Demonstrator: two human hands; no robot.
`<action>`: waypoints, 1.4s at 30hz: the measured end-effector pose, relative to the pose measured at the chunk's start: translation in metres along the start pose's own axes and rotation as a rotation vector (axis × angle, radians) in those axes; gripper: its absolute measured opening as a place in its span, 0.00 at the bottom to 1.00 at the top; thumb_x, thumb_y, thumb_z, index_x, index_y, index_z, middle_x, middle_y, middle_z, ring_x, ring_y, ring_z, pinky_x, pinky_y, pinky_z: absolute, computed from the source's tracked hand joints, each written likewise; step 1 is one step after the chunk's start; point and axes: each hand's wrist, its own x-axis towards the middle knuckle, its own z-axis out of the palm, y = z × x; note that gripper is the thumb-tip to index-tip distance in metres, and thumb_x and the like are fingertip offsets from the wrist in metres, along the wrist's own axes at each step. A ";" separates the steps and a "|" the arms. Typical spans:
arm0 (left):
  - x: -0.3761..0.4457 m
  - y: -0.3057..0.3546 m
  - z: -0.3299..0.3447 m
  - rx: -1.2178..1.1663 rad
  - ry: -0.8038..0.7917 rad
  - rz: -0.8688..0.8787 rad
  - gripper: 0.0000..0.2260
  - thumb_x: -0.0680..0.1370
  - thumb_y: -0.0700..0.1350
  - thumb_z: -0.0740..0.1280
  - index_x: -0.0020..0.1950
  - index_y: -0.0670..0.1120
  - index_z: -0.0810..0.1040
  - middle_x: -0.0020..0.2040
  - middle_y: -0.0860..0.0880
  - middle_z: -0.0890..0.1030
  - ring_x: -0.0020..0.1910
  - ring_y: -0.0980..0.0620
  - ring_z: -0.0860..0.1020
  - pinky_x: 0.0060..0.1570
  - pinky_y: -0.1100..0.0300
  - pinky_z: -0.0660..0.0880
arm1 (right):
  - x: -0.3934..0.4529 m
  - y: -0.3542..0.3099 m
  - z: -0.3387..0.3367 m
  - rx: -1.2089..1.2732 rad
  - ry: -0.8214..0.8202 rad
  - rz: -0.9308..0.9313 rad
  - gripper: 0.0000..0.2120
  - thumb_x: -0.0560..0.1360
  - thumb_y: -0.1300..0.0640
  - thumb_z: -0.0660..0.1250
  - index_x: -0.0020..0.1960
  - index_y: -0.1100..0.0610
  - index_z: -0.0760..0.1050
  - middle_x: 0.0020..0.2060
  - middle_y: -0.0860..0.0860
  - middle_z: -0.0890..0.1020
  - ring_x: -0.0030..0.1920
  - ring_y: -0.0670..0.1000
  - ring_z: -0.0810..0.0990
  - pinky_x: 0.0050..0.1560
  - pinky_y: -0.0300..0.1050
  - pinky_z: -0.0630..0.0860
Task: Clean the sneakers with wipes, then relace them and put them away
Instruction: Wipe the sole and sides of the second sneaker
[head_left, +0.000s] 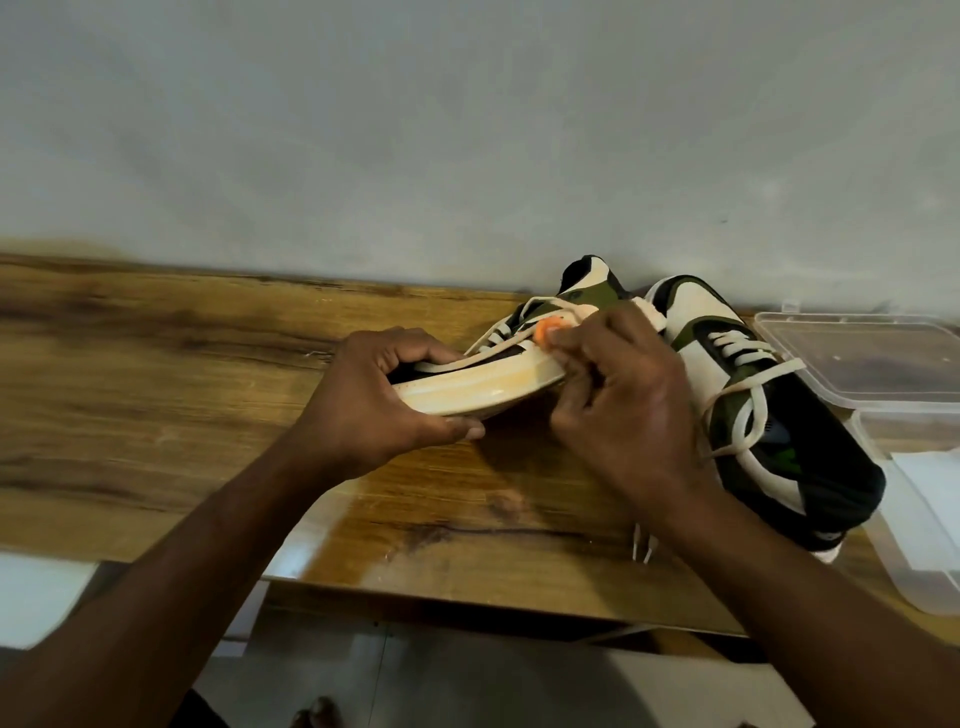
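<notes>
While left hand (384, 395) grips the sneaker (483, 387), right hand (623, 405) pinches its lace (550, 304).

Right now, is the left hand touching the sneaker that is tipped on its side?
Touching. The head view shows the left hand gripping the tilted sneaker: its fingers curl over the upper and its thumb presses under the sole.

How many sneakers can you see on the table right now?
2: one sneaker tilted on its side, gripped by the left hand; the other sneaker resting at right, beside the right hand.
</notes>
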 end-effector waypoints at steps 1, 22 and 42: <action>0.000 0.000 0.000 -0.003 -0.004 0.001 0.26 0.60 0.51 0.85 0.56 0.47 0.87 0.49 0.51 0.86 0.48 0.50 0.85 0.44 0.50 0.82 | 0.006 0.010 -0.002 -0.031 0.029 0.054 0.16 0.73 0.68 0.71 0.58 0.57 0.85 0.52 0.52 0.81 0.49 0.52 0.81 0.44 0.51 0.82; 0.000 0.002 -0.001 0.017 0.007 0.018 0.26 0.60 0.52 0.84 0.56 0.47 0.87 0.49 0.53 0.86 0.48 0.53 0.84 0.41 0.65 0.78 | 0.009 0.000 -0.002 0.119 0.038 0.102 0.10 0.75 0.65 0.72 0.54 0.56 0.86 0.50 0.48 0.83 0.50 0.50 0.83 0.48 0.54 0.82; -0.003 0.002 -0.016 0.026 0.020 -0.050 0.20 0.62 0.39 0.86 0.51 0.50 0.87 0.45 0.56 0.87 0.43 0.55 0.84 0.38 0.62 0.80 | 0.000 -0.014 0.005 0.036 0.007 0.125 0.11 0.73 0.70 0.72 0.53 0.60 0.84 0.49 0.53 0.81 0.48 0.52 0.80 0.46 0.48 0.80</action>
